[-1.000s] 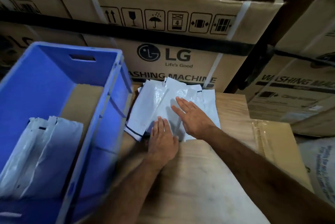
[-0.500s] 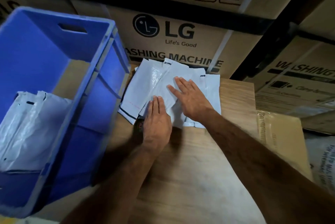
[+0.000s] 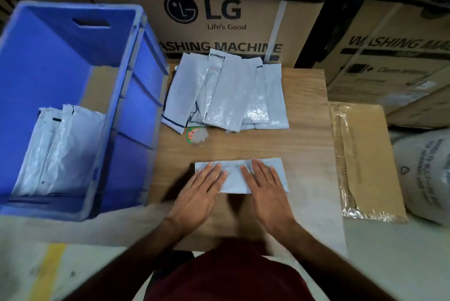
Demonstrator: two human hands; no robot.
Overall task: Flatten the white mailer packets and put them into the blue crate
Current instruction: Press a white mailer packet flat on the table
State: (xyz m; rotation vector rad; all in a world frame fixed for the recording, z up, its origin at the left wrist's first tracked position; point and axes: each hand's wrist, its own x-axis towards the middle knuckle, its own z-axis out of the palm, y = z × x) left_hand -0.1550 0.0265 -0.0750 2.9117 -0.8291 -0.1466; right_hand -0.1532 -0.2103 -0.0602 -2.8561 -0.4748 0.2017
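A: So where is the packet right now?

B: 1 white mailer packet (image 3: 255,175) lies flat and lengthwise across the near middle of the wooden tabletop (image 3: 304,130), apart from the others.

A: And the hands?

B: Both are on it. The left hand (image 3: 197,193) presses its left part and the right hand (image 3: 266,191) its right part. The fingers (image 3: 214,174) of both are straight and laid flat on the packet, close together, gripping nothing.

A: Where is the rest of the pile?

B: A loose heap of mailer packets (image 3: 226,96) sits at the far side of the tabletop, overlapping one another, with some far ends against the LG washing machine box (image 3: 219,15). A small round sticker or lid (image 3: 196,135) with green and red print lies just near of the heap; I cannot tell which it is.

A: And the crate?

B: The blue crate (image 3: 126,110) stands at the left, touching or just beside the tabletop's left edge. Inside it, a few white packets (image 3: 60,152) lie at the near end on a brown cardboard floor.

A: Anything on the right?

B: A flattened cardboard box (image 3: 365,162) with clear tape lies beside the tabletop, and a white sack (image 3: 426,174) with printed text lies further right.
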